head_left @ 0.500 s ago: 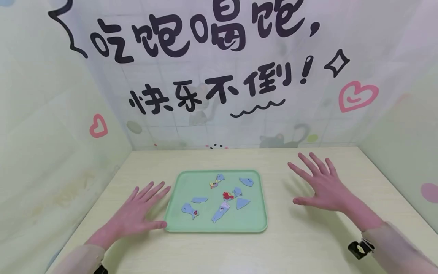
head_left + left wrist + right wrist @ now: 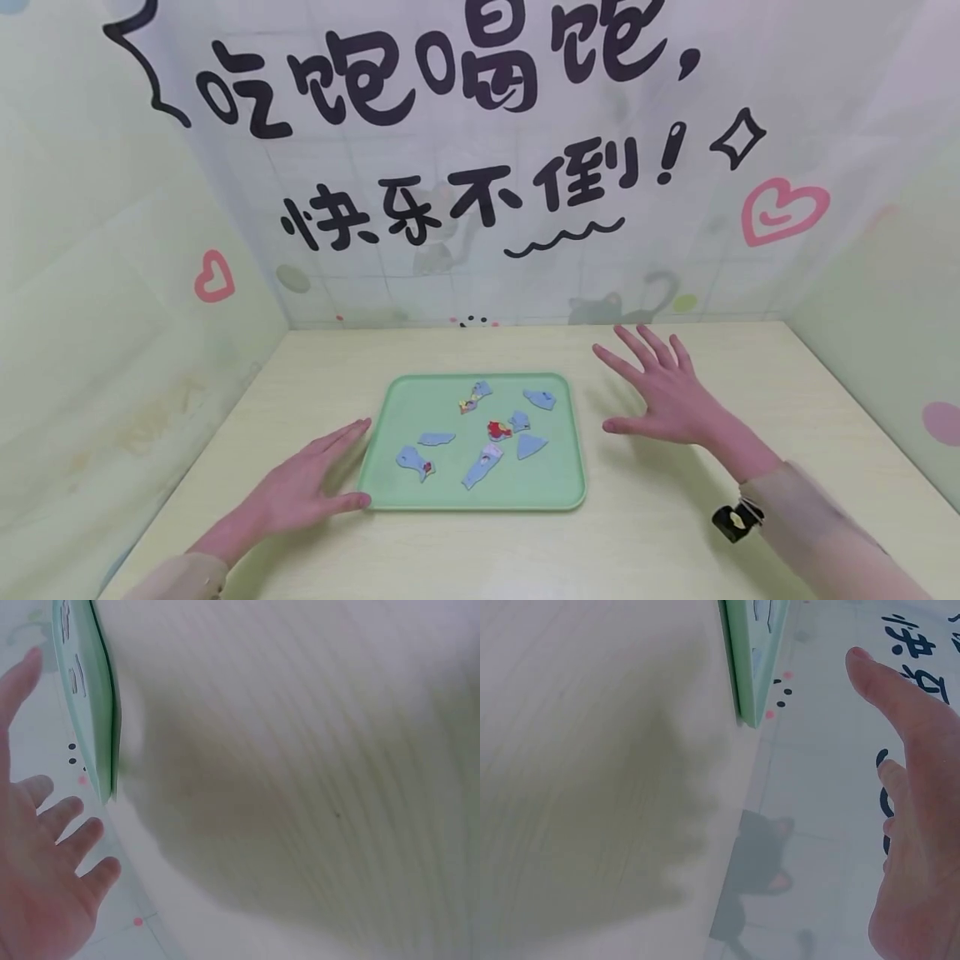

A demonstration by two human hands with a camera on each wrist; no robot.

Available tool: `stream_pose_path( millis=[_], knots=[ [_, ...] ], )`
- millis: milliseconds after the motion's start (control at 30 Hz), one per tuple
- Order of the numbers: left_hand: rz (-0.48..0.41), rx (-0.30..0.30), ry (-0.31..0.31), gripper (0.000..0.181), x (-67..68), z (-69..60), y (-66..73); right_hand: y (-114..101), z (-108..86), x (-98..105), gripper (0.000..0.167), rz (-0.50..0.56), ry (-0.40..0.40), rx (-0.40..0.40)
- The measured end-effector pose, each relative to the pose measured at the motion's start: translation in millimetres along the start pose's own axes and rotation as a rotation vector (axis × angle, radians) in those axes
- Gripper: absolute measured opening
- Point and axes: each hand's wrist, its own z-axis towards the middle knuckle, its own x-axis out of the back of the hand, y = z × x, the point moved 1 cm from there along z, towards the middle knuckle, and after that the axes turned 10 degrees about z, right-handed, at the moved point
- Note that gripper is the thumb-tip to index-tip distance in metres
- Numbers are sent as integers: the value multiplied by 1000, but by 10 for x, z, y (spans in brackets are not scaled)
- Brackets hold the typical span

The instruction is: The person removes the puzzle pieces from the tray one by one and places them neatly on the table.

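A light green tray (image 2: 427, 495) lies on the table with several flat, irregular pieces spread over it. Most are pale blue, such as the long piece (image 2: 482, 467) near the front and the triangular piece (image 2: 532, 446) at the right. One piece (image 2: 498, 429) carries a red print. My left hand (image 2: 300, 487) is at the tray's left edge, thumb and fingertips close to the rim; whether they touch it I cannot tell. Off the tray's right side, my right hand (image 2: 667, 400) hovers above the table, fingers spread, holding nothing. In the wrist views both palms are bare.
The pale wooden table (image 2: 525, 554) extends around the tray. Behind it rises a white printed cloth wall (image 2: 390, 292) with black writing and hearts, and similar panels close in on the left and right. A black device (image 2: 737, 522) is strapped at the right wrist.
My right hand has moved left, toward the tray. The left hand has turned, its fingers drawn together and lowered by the tray's left rim. The pieces lie as before.
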Motion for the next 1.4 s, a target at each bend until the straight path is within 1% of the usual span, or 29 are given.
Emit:
stream_pose_path(
  millis=[133,200,333,433,533,733,900,1100,1267,1400],
  knots=[
    [-44,58,-37,99,-2,-16,19,-66,104,-43,100,18,-23,-10],
    [-59,71,-42,99,6,-23,31,-89,151,-71,100,26,-28,-9],
    [-100,73,-33,97,26,-35,52,-139,241,-131,99,37,-16,14],
    [-156,83,-35,97,29,-34,54,-189,314,-167,98,50,-9,26],
    [-230,105,-44,96,13,-20,55,-235,386,-204,99,70,-19,22],
    [-361,137,-35,92,-31,-11,72,-289,519,-318,99,117,-36,-5],
    [-475,180,-61,93,-58,-34,121,-295,588,-439,97,168,-73,-46],
    [-557,235,-83,93,-96,-38,144,-307,648,-568,94,241,-98,-73],
    [-625,279,-107,93,-129,-46,153,-306,681,-656,88,262,-113,-100],
    [-675,315,-120,93,-151,-57,160,-306,698,-699,83,284,-131,-137]
  ],
)
